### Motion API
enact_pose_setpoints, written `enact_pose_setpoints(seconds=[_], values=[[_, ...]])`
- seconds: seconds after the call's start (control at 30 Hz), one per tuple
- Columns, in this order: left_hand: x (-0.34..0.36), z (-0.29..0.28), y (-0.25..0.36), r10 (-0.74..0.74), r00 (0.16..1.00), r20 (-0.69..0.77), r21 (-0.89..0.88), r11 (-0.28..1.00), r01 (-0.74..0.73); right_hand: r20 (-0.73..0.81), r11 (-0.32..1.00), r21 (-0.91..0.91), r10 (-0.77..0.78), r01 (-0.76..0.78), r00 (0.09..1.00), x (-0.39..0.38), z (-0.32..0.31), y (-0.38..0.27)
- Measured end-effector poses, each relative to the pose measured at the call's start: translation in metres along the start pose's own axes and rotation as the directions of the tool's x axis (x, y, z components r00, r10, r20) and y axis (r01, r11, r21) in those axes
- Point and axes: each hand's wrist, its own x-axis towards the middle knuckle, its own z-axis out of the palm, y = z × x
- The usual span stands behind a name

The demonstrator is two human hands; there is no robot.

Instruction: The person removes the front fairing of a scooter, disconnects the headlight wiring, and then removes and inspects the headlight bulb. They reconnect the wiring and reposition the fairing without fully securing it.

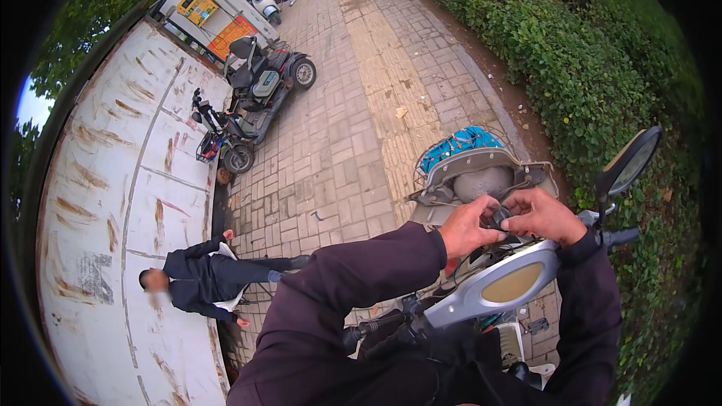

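Note:
Over the opened front of a scooter, both my hands meet with their fingertips pinched together. My left hand (468, 227) and my right hand (543, 214) close on a small dark piece (497, 217) between them; its kind is too small and covered to make out. Just below them is the scooter's silver handlebar cover (489, 286) with an oval yellowish dash panel. Beyond my hands sits the detached-looking, dusty front housing (483, 180), against a wire basket holding a blue item (465, 144). Some wires and a bit of red show under my left hand.
A mirror (633, 164) sticks up at the right handlebar, beside a green hedge (594, 68). To the left, a person (214, 274) sits by a rusty white metal wall (113, 195). A parked mobility trike (259, 94) stands farther along the brick pavement (323, 158).

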Motion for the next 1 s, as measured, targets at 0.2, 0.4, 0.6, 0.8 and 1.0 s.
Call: enact_pose_setpoints(seconds=[0.2, 0.4, 0.6, 0.8, 1.0], values=[[0.001, 0.004, -0.014, -0.049, 0.999, -0.001, -0.221, 0.974, 0.047, -0.052, 0.999, -0.041, 0.031, -0.033, 0.998, 0.005, -0.002, 0.005], [0.003, 0.003, -0.019, -0.132, 0.991, 0.005, -0.400, 0.908, 0.123, -0.052, 0.995, -0.091, -0.042, 0.037, 0.998, 0.007, -0.005, 0.021], [0.002, -0.006, -0.014, -0.130, 0.990, 0.046, -0.434, 0.890, 0.137, -0.132, 1.000, -0.002, -0.005, 0.004, 0.991, 0.006, 0.001, 0.019], [0.005, -0.005, -0.020, -0.145, 0.989, -0.017, -0.501, 0.857, 0.117, -0.120, 0.980, 0.114, 0.175, -0.162, 0.977, 0.017, -0.003, 0.016], [0.011, 0.000, -0.021, -0.143, 0.987, -0.078, -0.583, 0.809, 0.071, -0.073, 0.975, 0.143, 0.184, -0.173, 0.980, 0.021, -0.007, 0.020]])
